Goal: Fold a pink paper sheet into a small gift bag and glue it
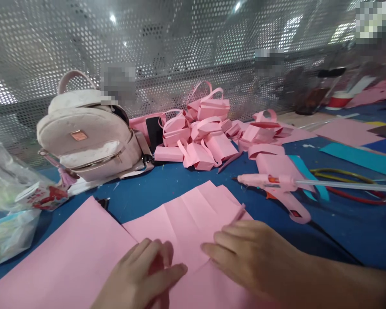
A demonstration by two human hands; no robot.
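Note:
A creased pink paper sheet point(180, 216) lies in front of me, with several fold lines and a raised folded edge on its right side. My right hand point(251, 253) grips that folded edge, its fingers bent over the paper. On the lower left part of the sheet rests my left hand point(141, 274), fingers loosely curled and thumb stretched to the right, apart from them. A second, flat pink sheet point(67, 257) lies left of the creased one. Right of my hands, a pink hot glue gun point(283, 184) lies on its side with a long clear glue stick in its back.
Several small pink paper bags point(206, 141) are heaped behind the sheets. A white backpack point(90, 133) stands at the back left, beside plastic bags point(9, 236) and a small box point(43, 195). Blue paper strips point(357, 156) and a capped jar point(318, 92) are at the right. A perforated metal panel point(180, 43) rises behind.

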